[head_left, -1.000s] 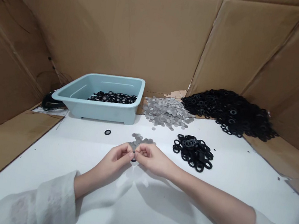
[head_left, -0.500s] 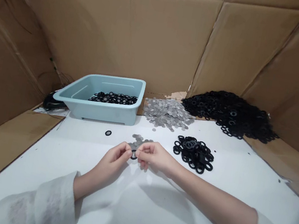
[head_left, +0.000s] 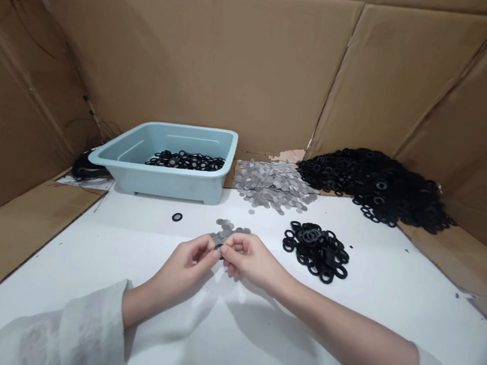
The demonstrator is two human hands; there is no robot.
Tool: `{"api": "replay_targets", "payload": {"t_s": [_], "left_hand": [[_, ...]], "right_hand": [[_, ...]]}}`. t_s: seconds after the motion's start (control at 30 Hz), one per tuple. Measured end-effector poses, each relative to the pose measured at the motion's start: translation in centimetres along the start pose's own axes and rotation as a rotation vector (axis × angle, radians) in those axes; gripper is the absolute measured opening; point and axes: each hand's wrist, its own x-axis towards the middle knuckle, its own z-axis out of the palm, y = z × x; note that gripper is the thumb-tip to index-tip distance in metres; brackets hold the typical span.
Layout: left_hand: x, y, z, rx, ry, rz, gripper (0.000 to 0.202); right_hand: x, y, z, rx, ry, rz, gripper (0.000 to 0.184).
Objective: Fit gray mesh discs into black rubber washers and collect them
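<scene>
My left hand [head_left: 190,260] pinches the left side of a black ring [head_left: 221,257] with thumb and forefinger. The right side of the same ring is between the fingertips of my right hand [head_left: 254,259]. Fingers hide most of the ring, so I cannot make out whether a disc sits inside it. Just behind my fingertips lies a small heap of grey discs [head_left: 226,228]. A single black ring with a grey disc in it [head_left: 177,217] rests on the white tabletop [head_left: 124,237], left of that heap.
A light blue basin [head_left: 169,184] at the back left contains many black rings with grey discs. Behind my hands spreads a larger pile of grey discs [head_left: 275,184]. Loose black rings [head_left: 318,253] lie to the right, with a big black heap [head_left: 381,186] beyond. Cardboard walls [head_left: 261,68] enclose the table.
My left thumb has slid right over the ring, and my fingertips are closer together. Less of the ring shows now; everything on the table stays where it was.
</scene>
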Motion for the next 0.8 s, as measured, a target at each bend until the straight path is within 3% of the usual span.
{"api": "replay_targets", "payload": {"t_s": [0.2, 0.43, 0.8], "left_hand": [[0.2, 0.2, -0.3, -0.066, 0.051, -0.001, 0.029], [0.0, 0.2, -0.2, -0.086, -0.003, 0.018, 0.030], [0.2, 0.8, -0.2, -0.206, 0.009, -0.032, 0.030]], "right_hand": [[-0.1, -0.6, 0.0, -0.090, 0.010, -0.025, 0.013], [-0.1, 0.1, -0.1, 0.004, -0.015, -0.001, 0.019], [-0.2, 0.0, -0.1, 0.106, 0.003, -0.131, 0.017]]}}
